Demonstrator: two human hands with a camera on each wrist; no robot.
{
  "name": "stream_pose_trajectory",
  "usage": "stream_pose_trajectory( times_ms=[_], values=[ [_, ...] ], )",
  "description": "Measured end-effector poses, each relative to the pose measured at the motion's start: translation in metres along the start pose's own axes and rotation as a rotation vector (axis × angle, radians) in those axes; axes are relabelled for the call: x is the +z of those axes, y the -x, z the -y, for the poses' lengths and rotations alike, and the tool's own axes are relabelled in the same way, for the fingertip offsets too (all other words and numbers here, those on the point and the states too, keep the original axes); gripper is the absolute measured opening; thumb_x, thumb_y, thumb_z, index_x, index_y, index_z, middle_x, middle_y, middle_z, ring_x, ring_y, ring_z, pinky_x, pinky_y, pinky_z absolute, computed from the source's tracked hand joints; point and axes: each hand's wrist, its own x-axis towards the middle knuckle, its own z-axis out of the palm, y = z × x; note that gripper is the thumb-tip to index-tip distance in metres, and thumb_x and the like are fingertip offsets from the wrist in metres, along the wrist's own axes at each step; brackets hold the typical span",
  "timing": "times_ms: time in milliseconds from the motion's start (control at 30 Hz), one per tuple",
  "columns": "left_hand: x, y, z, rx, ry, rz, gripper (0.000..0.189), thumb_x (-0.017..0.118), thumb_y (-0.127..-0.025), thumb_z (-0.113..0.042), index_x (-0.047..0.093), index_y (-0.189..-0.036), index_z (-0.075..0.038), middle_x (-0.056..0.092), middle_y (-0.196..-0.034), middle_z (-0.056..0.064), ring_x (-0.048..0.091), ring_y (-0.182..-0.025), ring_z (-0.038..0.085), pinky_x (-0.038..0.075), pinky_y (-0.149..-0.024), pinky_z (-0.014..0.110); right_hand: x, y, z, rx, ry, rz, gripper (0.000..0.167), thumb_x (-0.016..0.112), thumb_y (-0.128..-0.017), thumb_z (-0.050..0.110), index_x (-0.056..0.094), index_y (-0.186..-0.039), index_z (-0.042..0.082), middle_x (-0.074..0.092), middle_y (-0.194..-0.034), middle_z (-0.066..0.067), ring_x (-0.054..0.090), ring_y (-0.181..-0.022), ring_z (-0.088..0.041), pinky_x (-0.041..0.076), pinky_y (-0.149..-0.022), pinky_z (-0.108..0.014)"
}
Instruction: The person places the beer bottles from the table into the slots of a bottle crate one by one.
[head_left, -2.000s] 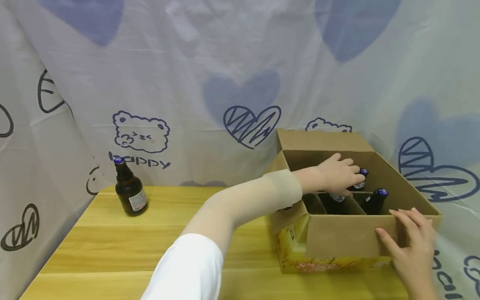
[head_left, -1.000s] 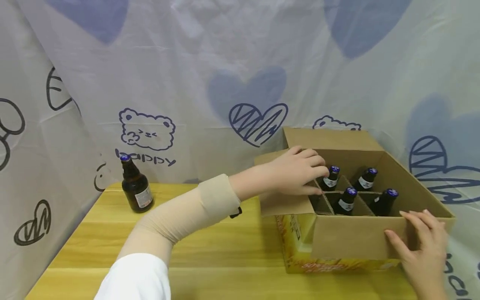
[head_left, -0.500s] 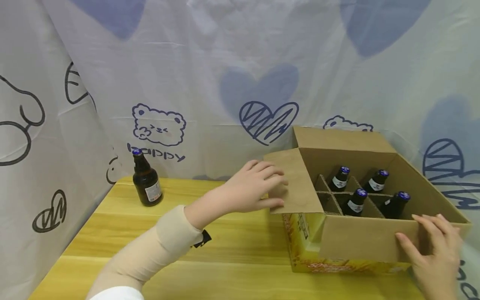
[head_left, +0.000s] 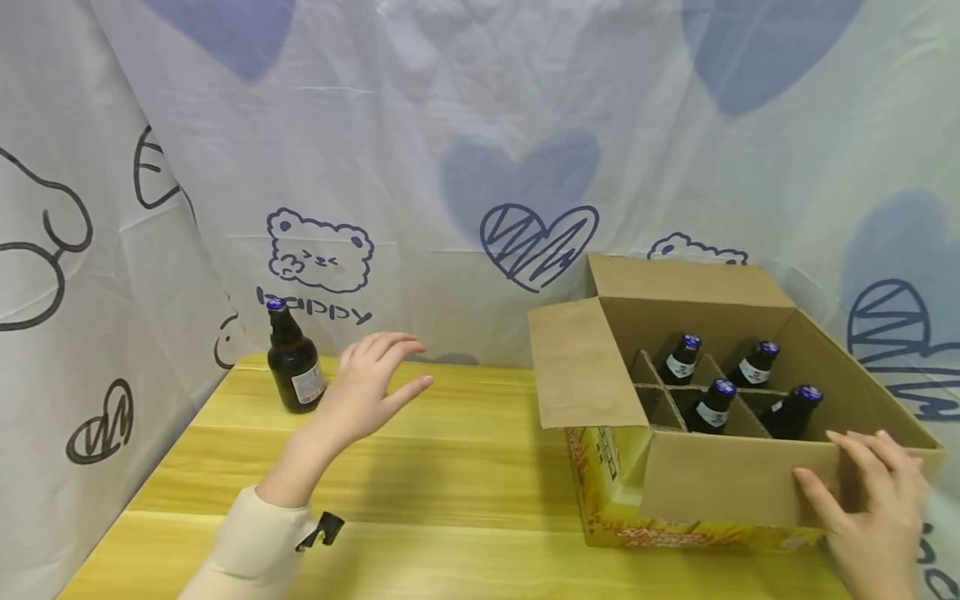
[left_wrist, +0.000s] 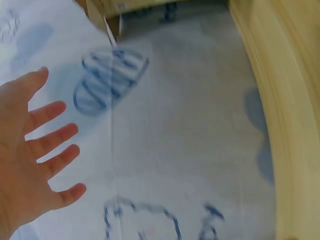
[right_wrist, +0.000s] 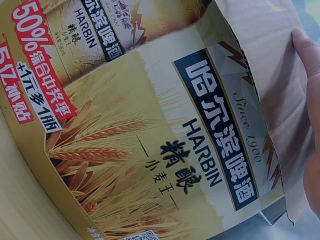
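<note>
My left hand (head_left: 367, 387) hovers over the table with fingers spread, holding nothing; in the left wrist view the palm and fingers (left_wrist: 50, 140) are bare. Just left of it in the head view stands a brown beer bottle (head_left: 291, 367) with a blue cap, upright. My right hand (head_left: 873, 500) grips the front edge of the cardboard beer box (head_left: 600, 487), thumb on the folded-down front flap (head_left: 720, 479) and fingers over the rim. Inside the box, several blue-capped bottles (head_left: 712, 408) stand in divider compartments. One compartment (head_left: 660, 407) at the front left shows no bottle.
The wooden table (head_left: 465, 467) runs between the lone bottle and the box. A side flap (head_left: 585, 367) sticks out leftward from the box, and a back flap (head_left: 690, 281) stands up behind it. A printed white curtain (head_left: 420, 167) hangs close behind the table.
My left hand has drawn out of the box and swung left across the table toward the lone bottle. The right hand has stayed on the box edge. The view has shifted slightly left.
</note>
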Motion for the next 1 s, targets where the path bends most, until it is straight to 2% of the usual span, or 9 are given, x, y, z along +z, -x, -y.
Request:
stream_pose_trajectory(
  times_ms=[200,367,500,600,733,867,1000],
  values=[
    [-0.008,0.022,0.047,-0.239,-0.016,-0.110,0.046,0.060,-0.094,-0.043,0.058,-0.129,-0.012,0.055,-0.136,0.013,0.043,-0.130,0.038,0.027,-0.104,0.065,0.001,-0.001,0.008,-0.011,-0.015,-0.021,0.085,0.064,-0.078,0.069,0.064,-0.101,-0.013,0.048,-0.124,0.033,0.037,-0.132,0.003,0.016,-0.118,-0.035],
    [-0.011,0.036,0.089,-0.466,-0.006,-0.185,0.052,0.053,-0.097,-0.047,0.053,-0.132,-0.008,0.050,-0.139,0.020,0.036,-0.132,0.046,0.023,-0.102,0.070,0.002,-0.004,0.013,-0.026,-0.020,-0.033,0.084,0.064,-0.078,0.068,0.064,-0.100,-0.013,0.048,-0.124,0.033,0.038,-0.132,0.003,0.017,-0.116,-0.034],
    [-0.012,0.042,0.120,-0.650,-0.009,-0.221,0.060,0.049,-0.098,-0.051,0.047,-0.139,-0.008,0.044,-0.143,0.025,0.030,-0.135,0.050,0.021,-0.103,0.069,0.003,-0.006,0.014,-0.030,-0.023,-0.032,0.083,0.064,-0.079,0.068,0.064,-0.100,-0.013,0.048,-0.124,0.033,0.039,-0.132,0.002,0.018,-0.116,-0.034],
    [-0.011,0.042,0.140,-0.756,-0.020,-0.213,0.068,0.047,-0.097,-0.055,0.040,-0.145,-0.008,0.039,-0.147,0.027,0.026,-0.137,0.050,0.020,-0.104,0.069,0.003,-0.007,0.015,-0.031,-0.021,-0.025,0.084,0.063,-0.079,0.068,0.064,-0.100,-0.013,0.047,-0.124,0.033,0.038,-0.132,0.003,0.017,-0.116,-0.034],
    [-0.007,0.036,0.162,-0.824,-0.042,-0.190,0.077,0.047,-0.094,-0.061,0.034,-0.148,-0.007,0.035,-0.150,0.027,0.024,-0.138,0.049,0.018,-0.104,0.068,0.002,-0.008,0.015,-0.029,-0.022,-0.012,0.084,0.063,-0.079,0.068,0.063,-0.100,-0.014,0.047,-0.124,0.033,0.037,-0.131,0.004,0.017,-0.116,-0.034],
    [0.000,0.025,0.179,-0.843,-0.072,-0.160,0.087,0.047,-0.090,-0.068,0.031,-0.149,-0.006,0.032,-0.151,0.028,0.021,-0.139,0.049,0.017,-0.104,0.067,0.001,-0.007,0.015,-0.028,-0.022,-0.008,0.085,0.063,-0.080,0.068,0.063,-0.100,-0.015,0.047,-0.123,0.033,0.037,-0.130,0.006,0.017,-0.117,-0.034],
    [0.008,0.015,0.189,-0.856,-0.092,-0.146,0.093,0.047,-0.087,-0.072,0.029,-0.150,-0.006,0.031,-0.151,0.027,0.020,-0.139,0.048,0.017,-0.105,0.067,0.000,-0.007,0.016,-0.023,-0.019,-0.006,0.085,0.062,-0.080,0.068,0.063,-0.100,-0.015,0.046,-0.123,0.033,0.036,-0.130,0.006,0.017,-0.117,-0.035]
  ],
)
